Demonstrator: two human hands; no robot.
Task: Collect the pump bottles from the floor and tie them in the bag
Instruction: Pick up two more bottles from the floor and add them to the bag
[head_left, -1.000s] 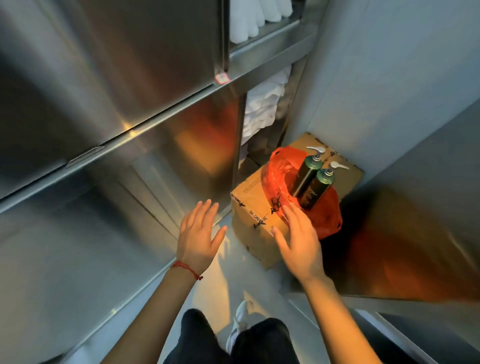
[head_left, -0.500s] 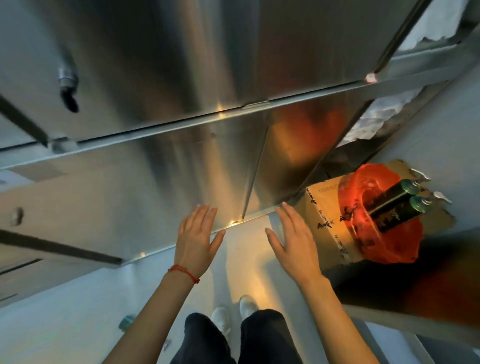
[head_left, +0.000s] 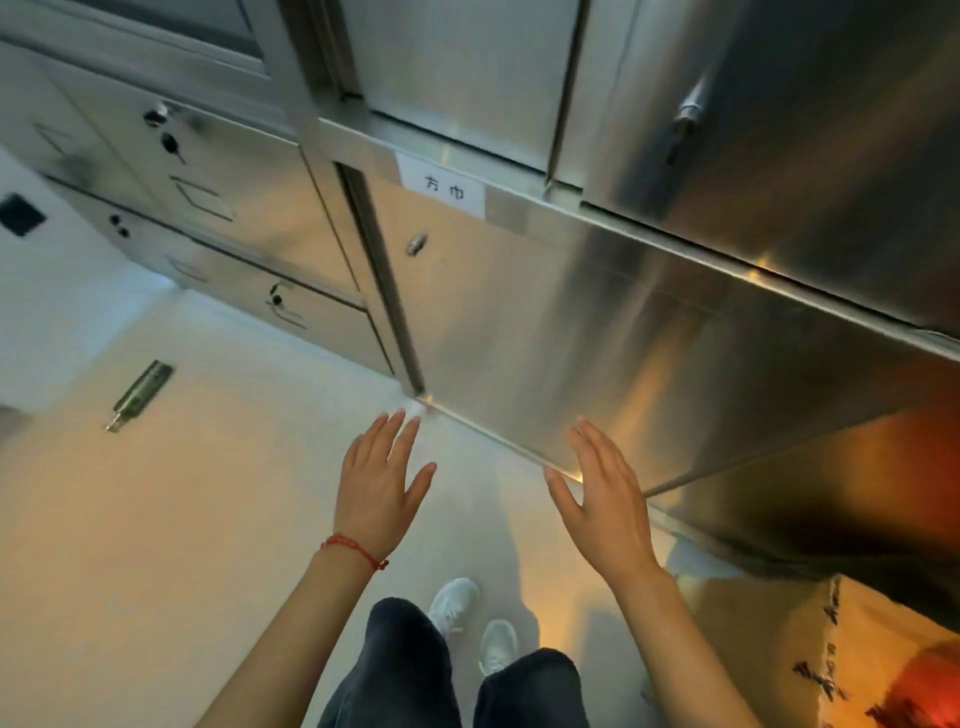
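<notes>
a green pump bottle (head_left: 139, 396) lies on its side on the pale floor (head_left: 156, 545) at the far left, well apart from both hands and close to nothing but the grey lockers (head_left: 218, 208) behind it; its pump end points down-left. moving right, the left hand (head_left: 378, 483), with a red string bracelet (head_left: 356, 550) at the wrist, hangs flat and spread with nothing in it, above the floor and the white shoes (head_left: 470, 623). just beside it the right hand (head_left: 605, 501) is likewise splayed and empty, held in front of the lower edge of the stainless steel cabinet (head_left: 597, 322), whether touching it or not i cannot tell. at the far right corner a cardboard box (head_left: 852, 654) shows with a sliver of the red bag (head_left: 930, 680) on it; what the bag holds is out of view. the likely trouble from here: the bottle is round and lying loose, so a hasty swipe could roll it off toward the lockers, and a grab by the pump head might press it and spill. the bag, sitting near the box's edge, could also slump or slide off when the bottle is dropped in
</notes>
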